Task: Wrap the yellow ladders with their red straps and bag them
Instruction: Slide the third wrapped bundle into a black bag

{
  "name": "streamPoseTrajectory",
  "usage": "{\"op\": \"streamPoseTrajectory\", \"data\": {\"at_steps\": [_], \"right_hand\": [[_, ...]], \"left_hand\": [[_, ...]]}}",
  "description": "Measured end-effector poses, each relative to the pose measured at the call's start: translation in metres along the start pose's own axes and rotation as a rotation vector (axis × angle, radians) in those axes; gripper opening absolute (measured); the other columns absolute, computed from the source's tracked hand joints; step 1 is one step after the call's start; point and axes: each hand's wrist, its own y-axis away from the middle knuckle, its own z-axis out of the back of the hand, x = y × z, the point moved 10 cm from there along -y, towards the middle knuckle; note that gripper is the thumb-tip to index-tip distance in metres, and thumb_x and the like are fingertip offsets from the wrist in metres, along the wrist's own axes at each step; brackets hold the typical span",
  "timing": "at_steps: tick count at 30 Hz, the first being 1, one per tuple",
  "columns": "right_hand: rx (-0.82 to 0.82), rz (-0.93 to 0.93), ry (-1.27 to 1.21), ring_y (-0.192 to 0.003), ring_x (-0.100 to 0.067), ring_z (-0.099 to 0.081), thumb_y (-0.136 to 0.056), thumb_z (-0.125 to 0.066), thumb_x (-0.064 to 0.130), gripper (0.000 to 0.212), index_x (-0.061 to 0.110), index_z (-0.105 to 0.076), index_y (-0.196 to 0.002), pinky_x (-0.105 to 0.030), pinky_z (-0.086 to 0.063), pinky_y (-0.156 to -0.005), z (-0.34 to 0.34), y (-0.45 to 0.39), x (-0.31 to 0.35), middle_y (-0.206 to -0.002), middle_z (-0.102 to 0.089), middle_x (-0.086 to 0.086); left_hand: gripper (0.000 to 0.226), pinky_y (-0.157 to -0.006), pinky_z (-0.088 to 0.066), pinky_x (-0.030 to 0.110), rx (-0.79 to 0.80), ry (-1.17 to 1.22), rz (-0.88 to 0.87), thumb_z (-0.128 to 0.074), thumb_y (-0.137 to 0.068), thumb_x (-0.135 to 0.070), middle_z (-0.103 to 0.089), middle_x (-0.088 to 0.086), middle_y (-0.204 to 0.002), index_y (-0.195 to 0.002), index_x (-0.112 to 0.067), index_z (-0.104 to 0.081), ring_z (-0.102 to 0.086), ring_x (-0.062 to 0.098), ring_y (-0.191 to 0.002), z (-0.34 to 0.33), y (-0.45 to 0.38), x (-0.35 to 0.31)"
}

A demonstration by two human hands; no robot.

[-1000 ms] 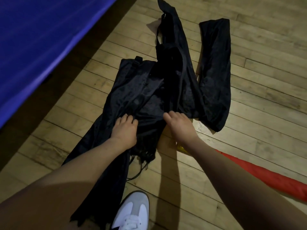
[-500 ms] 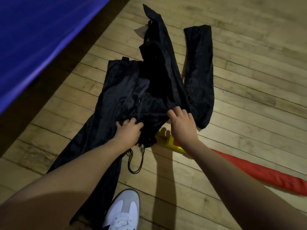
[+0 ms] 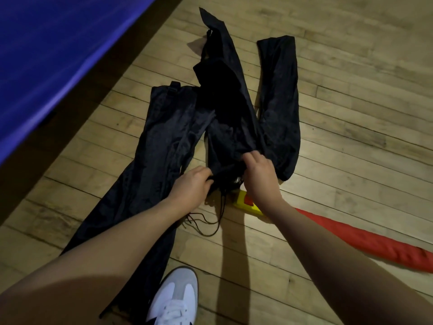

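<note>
A long black bag [image 3: 230, 127] lies on the wooden floor, its bunched mouth near me. My left hand [image 3: 192, 186] grips the left side of that mouth. My right hand [image 3: 260, 177] grips the right side. The bag's black drawstring [image 3: 210, 225] trails on the floor below my left hand. Just under my right wrist shows the yellow end of a ladder [image 3: 246, 204], wrapped in its red strap [image 3: 365, 242], which runs off to the right. Most of the ladder is hidden by my right forearm.
Two more black bags lie flat: one on the left [image 3: 161, 146], one on the right [image 3: 281, 104]. A blue mat [image 3: 46, 48] fills the upper left. My white shoe [image 3: 174, 299] stands at the bottom edge.
Both hands have pulled the middle bag's mouth toward me and bunched it. More of the ladder's yellow end shows beneath my right wrist.
</note>
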Motion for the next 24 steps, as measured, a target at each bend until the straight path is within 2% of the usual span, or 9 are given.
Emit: {"op": "streamPoseTrajectory", "data": {"at_steps": [3, 5, 7, 10, 13, 16, 20, 22, 24], "right_hand": [[-0.053, -0.098, -0.092, -0.095, -0.036, -0.057, -0.083, -0.053, -0.012, 0.033, 0.003, -0.063, -0.111, -0.043, -0.050, -0.082, 0.015, 0.002, -0.019, -0.112, -0.057, -0.017], [-0.078, -0.103, -0.144, -0.111, -0.035, -0.053, -0.086, -0.055, -0.010, 0.040, 0.004, -0.058, -0.124, -0.042, -0.050, -0.093, 0.025, 0.005, -0.026, -0.126, -0.049, -0.017], [-0.028, -0.133, -0.213, -0.121, -0.029, -0.042, -0.086, -0.056, -0.005, 0.052, 0.009, -0.049, -0.135, -0.038, -0.044, -0.103, 0.028, 0.011, -0.032, -0.135, -0.039, -0.013], [0.065, -0.096, -0.204, -0.116, -0.024, -0.042, -0.082, -0.060, 0.020, 0.057, 0.013, -0.043, -0.135, -0.039, -0.037, -0.099, 0.034, 0.024, -0.035, -0.131, -0.043, -0.007], [0.137, 0.065, -0.018, -0.102, -0.023, -0.048, -0.078, -0.066, 0.036, 0.048, 0.014, -0.054, -0.119, -0.040, -0.035, -0.089, 0.035, 0.033, -0.035, -0.114, -0.053, -0.004], [0.095, 0.130, 0.067, -0.092, -0.033, -0.057, -0.082, -0.068, 0.018, 0.019, 0.011, -0.067, -0.100, -0.042, -0.038, -0.080, 0.051, 0.030, -0.045, -0.102, -0.061, -0.007], [0.214, 0.113, 0.046, -0.106, -0.026, -0.054, -0.093, -0.050, 0.008, 0.033, 0.017, -0.063, -0.122, -0.035, -0.033, -0.087, 0.058, 0.023, -0.063, -0.116, -0.060, -0.004], [0.227, 0.079, -0.020, -0.104, -0.027, -0.057, -0.091, -0.047, 0.001, 0.037, 0.014, -0.063, -0.122, -0.034, -0.038, -0.085, 0.062, 0.024, -0.070, -0.115, -0.062, -0.006], [0.219, 0.002, -0.104, -0.100, -0.031, -0.059, -0.089, -0.045, -0.002, 0.037, 0.012, -0.064, -0.118, -0.039, -0.045, -0.080, 0.065, 0.027, -0.079, -0.112, -0.063, -0.009]], "left_hand": [[0.018, -0.081, -0.048, 0.033, -0.132, 0.226, 0.014, -0.048, -0.099, -0.011, -0.060, 0.010, -0.108, -0.115, -0.007, -0.055, -0.059, 0.025, -0.098, 0.026, -0.010, -0.018], [0.017, -0.078, -0.052, 0.047, -0.124, 0.255, -0.011, -0.045, -0.100, -0.015, -0.060, 0.012, -0.108, -0.117, -0.015, -0.042, -0.061, 0.027, -0.094, 0.034, -0.019, -0.037], [0.014, -0.075, -0.052, 0.052, -0.081, 0.262, -0.041, -0.044, -0.101, -0.018, -0.060, 0.013, -0.105, -0.113, -0.018, -0.037, -0.061, 0.029, -0.091, 0.034, -0.027, -0.057], [0.009, -0.068, -0.048, 0.043, -0.040, 0.237, -0.086, -0.047, -0.101, -0.022, -0.061, 0.011, -0.090, -0.103, -0.013, -0.045, -0.061, 0.026, -0.081, 0.026, -0.032, -0.083], [0.020, -0.060, -0.043, 0.044, -0.023, 0.180, -0.116, -0.049, -0.100, -0.027, -0.057, 0.007, -0.072, -0.091, -0.010, -0.052, -0.055, 0.025, -0.066, 0.017, -0.030, -0.097], [0.029, -0.056, -0.039, 0.042, 0.028, 0.089, -0.122, -0.043, -0.101, -0.031, -0.048, 0.002, -0.064, -0.082, -0.010, -0.049, -0.049, 0.023, -0.060, 0.003, -0.029, -0.103], [0.030, -0.065, -0.033, 0.031, 0.002, 0.084, -0.130, -0.042, -0.102, -0.025, -0.043, -0.002, -0.075, -0.076, -0.011, -0.045, -0.044, 0.018, -0.069, -0.005, -0.031, -0.109], [0.023, -0.073, -0.032, 0.021, -0.019, 0.146, -0.139, -0.046, -0.101, -0.018, -0.044, 0.001, -0.090, -0.085, -0.003, -0.054, -0.045, 0.014, -0.080, -0.006, -0.031, -0.113], [0.013, -0.076, -0.037, 0.021, -0.025, 0.201, -0.122, -0.046, -0.100, -0.011, -0.048, 0.003, -0.096, -0.099, -0.002, -0.056, -0.047, 0.012, -0.085, -0.009, -0.031, -0.116]]}}
